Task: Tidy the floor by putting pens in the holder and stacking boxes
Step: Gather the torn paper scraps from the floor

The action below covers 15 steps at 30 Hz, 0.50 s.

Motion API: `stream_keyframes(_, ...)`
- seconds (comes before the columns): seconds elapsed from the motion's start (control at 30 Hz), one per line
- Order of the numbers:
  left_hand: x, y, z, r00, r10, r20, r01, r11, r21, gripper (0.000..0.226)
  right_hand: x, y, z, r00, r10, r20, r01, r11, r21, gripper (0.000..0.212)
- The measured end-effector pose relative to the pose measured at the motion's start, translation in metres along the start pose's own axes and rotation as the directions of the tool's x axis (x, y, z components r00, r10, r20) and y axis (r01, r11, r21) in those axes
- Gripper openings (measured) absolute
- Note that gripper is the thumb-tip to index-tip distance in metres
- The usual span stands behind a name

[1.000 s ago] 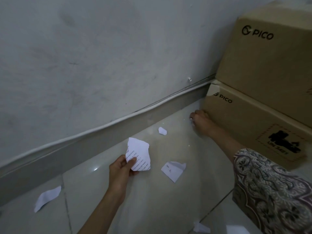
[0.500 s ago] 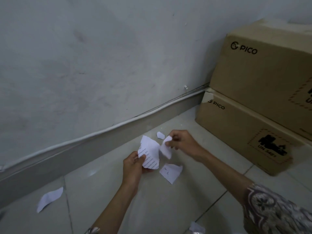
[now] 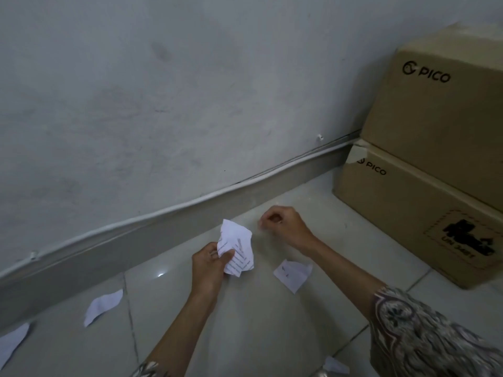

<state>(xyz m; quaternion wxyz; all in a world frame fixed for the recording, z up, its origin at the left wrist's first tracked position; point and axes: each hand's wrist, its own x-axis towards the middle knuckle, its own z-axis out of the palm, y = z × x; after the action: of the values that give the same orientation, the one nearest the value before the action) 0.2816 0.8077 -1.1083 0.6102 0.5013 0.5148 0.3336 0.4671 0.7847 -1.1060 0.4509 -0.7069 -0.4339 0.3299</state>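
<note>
Right hand (image 3: 283, 223) moved off the papers (image 3: 236, 250) to the floor, fingertips pinched, left hand (image 3: 209, 265) gripping papers

Left hand (image 3: 208, 263) grips torn papers (image 3: 236, 250) beside stacked boxes (image 3: 424, 170).

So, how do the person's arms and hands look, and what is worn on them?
Both hands are bare: no gloves, and no rings or watch that I can see. The right arm has a loose patterned sleeve, grey and cream with dark red ornaments, ending below the elbow. At the left arm only a small edge of the same patterned cloth shows at the bottom of the picture.
</note>
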Motion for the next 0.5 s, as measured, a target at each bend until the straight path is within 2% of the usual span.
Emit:
stream_keyframes(0.07,0.002,-0.005,-0.007,1.000,-0.012,-0.016,0.012,1.000,-0.018,0.019,0.018,0.013,-0.004,0.989,-0.012,-0.145,-0.011,0.987,-0.159,0.018)
stream_keyframes(0.1,0.002,-0.007,-0.011,1.000,-0.014,-0.027,0.013,1.000,-0.024,0.018,0.025,0.019,-0.004,0.987,-0.033,-0.160,-0.009,0.967,-0.256,0.024)
stream_keyframes(0.23,0.004,-0.014,-0.021,0.999,-0.017,-0.049,0.016,1.000,-0.019,0.018,0.033,0.035,-0.002,0.993,-0.112,0.027,0.104,0.774,-0.624,0.044)
stream_keyframes(0.33,0.006,-0.017,-0.026,0.999,-0.013,-0.052,0.012,1.000,-0.019,0.017,0.041,0.039,-0.001,0.993,-0.111,0.045,0.113,0.749,-0.652,0.044)
stream_keyframes(0.43,0.005,-0.018,-0.029,0.998,-0.018,-0.056,0.017,1.000,-0.018,0.019,0.046,0.033,-0.012,0.998,-0.029,0.054,0.054,0.821,-0.569,0.032)
stream_keyframes(0.5,0.005,-0.018,-0.030,0.998,-0.016,-0.057,0.015,1.000,-0.021,0.019,0.036,0.024,-0.023,0.996,-0.060,0.071,0.086,0.878,-0.471,0.022)
